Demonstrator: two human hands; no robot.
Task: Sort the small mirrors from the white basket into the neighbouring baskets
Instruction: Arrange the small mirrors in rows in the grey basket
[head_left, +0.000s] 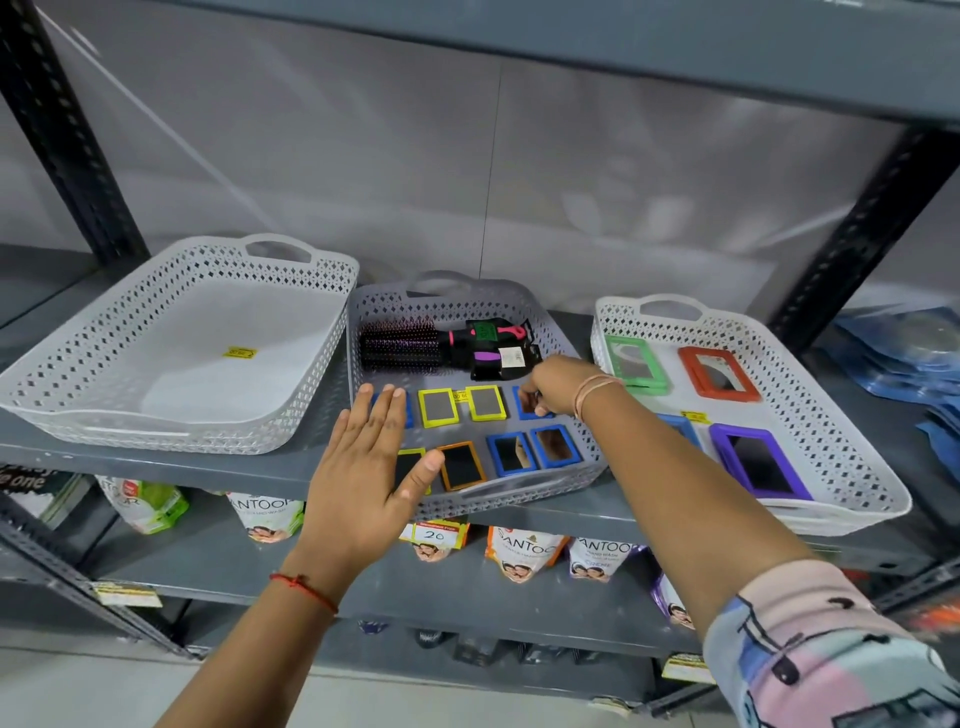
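The middle basket (582, 457) holds several small mirrors with yellow (438, 408), orange (461, 466) and blue (555, 447) frames. My right hand (558, 387) reaches into it and pinches a small blue-framed mirror (527, 410) at the back right row. My left hand (366, 467) hovers flat with fingers spread over the basket's front left, partly covering a blue mirror and a yellow one. An empty white basket (171, 343) stands to the left. To the right, another white basket (841, 415) holds larger mirrors: green (634, 364), red (719, 374), purple (758, 462) and a blue one behind my arm.
Hairbrushes (441, 345) lie at the back of the middle basket. All baskets sit on a grey metal shelf (156, 467) with dark uprights. Soap pouches (524, 556) line the shelf below. Blue packets (904, 358) lie at the far right.
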